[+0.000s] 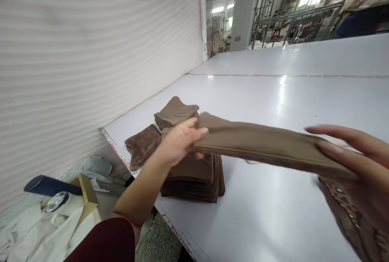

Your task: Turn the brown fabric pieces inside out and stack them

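Observation:
A folded tan-brown cloth (261,142) is stretched flat between both hands above the white table (273,91). My left hand (179,140) pinches its left end, thumb on top. My right hand (355,152) grips the right end, fingers extended over it and blurred by motion. Under the left hand stands a tall stack of folded brown cloths (194,181). Behind it lie a smaller stack (176,114) and a loose folded piece (142,144).
A ribbed white wall (91,51) runs along the table's left edge. Below the near corner lie white fabric, a dark blue tube (51,185) and a cardboard box (86,189). Metal railings (304,6) and a pillar stand beyond the table. A patterned fabric (349,213) hangs under my right hand.

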Action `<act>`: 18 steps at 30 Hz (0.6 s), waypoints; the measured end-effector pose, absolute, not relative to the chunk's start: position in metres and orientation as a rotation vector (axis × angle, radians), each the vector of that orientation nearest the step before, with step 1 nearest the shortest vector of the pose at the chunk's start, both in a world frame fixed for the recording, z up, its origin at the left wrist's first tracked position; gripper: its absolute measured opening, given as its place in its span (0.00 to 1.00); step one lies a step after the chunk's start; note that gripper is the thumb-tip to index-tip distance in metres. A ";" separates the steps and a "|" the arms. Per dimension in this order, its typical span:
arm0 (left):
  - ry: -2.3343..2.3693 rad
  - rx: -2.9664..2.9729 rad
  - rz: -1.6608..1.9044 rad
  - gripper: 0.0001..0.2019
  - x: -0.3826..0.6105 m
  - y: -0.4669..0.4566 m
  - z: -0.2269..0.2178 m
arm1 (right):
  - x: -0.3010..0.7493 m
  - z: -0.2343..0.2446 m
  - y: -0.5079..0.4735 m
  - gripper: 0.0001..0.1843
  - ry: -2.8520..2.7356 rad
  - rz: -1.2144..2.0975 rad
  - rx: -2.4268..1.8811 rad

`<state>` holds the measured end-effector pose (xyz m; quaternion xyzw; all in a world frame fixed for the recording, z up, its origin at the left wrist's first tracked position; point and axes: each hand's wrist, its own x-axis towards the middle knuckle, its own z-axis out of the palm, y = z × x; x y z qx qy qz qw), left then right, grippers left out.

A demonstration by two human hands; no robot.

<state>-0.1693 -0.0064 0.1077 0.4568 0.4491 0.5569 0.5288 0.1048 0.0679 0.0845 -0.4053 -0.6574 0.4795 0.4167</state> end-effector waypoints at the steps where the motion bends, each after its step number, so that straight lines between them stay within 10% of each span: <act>1: 1.128 1.121 1.422 0.16 -0.184 -0.014 0.111 | 0.083 0.091 0.068 0.17 -1.611 1.197 -0.987; 10: 1.918 0.848 1.139 0.25 -0.265 -0.096 0.016 | -0.024 0.006 0.038 0.21 -1.897 1.788 -0.895; 18: 1.995 0.758 1.297 0.30 -0.285 -0.085 -0.011 | -0.009 -0.012 0.048 0.43 -1.683 1.589 -1.410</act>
